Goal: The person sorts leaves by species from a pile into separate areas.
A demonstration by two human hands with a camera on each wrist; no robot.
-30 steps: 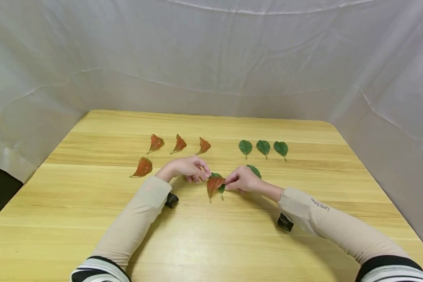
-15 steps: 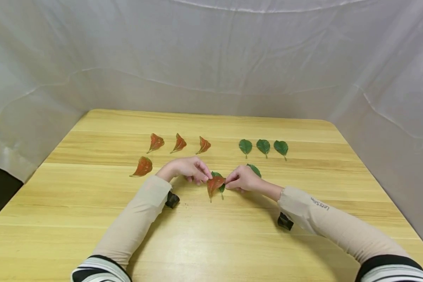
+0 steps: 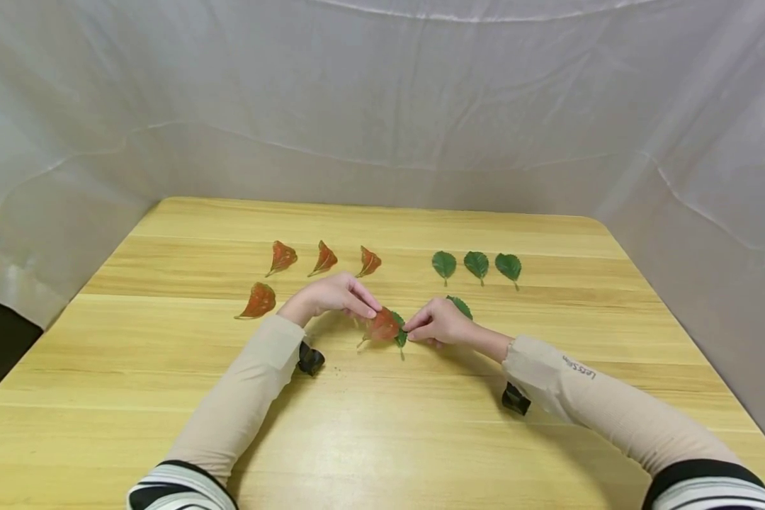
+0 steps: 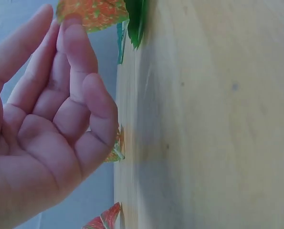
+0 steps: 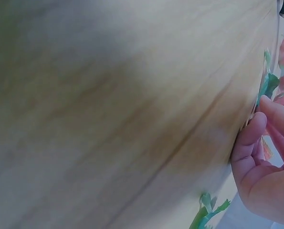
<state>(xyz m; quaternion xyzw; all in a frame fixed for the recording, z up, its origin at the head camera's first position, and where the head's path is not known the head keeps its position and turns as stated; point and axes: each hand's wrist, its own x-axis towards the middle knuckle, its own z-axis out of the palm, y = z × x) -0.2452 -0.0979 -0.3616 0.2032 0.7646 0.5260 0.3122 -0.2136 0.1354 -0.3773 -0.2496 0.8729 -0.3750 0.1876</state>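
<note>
Between finger and thumb, my left hand (image 3: 333,295) pinches the upper edge of a red leaf (image 3: 384,325), blurred in the head view. The left wrist view shows this red leaf (image 4: 95,15) at the fingertips, off the tabletop. Partly behind it is a green leaf (image 3: 400,340) with its stem toward me. My right hand (image 3: 443,323) pinches that green leaf at its right edge. In the right wrist view, thumb and forefinger meet at the green leaf (image 5: 268,86). Another green leaf (image 3: 460,307) lies partly hidden behind my right hand.
On the wooden table (image 3: 382,439), three red leaves (image 3: 322,258) form a row at the back left, with one red leaf (image 3: 258,301) below. Three green leaves (image 3: 476,265) make a row at the back right. A pale curtain (image 3: 382,106) surrounds the table's far sides.
My left hand has taken hold of the red leaf and moved it up and left, uncovering more of the green leaf. My right hand has barely moved.
</note>
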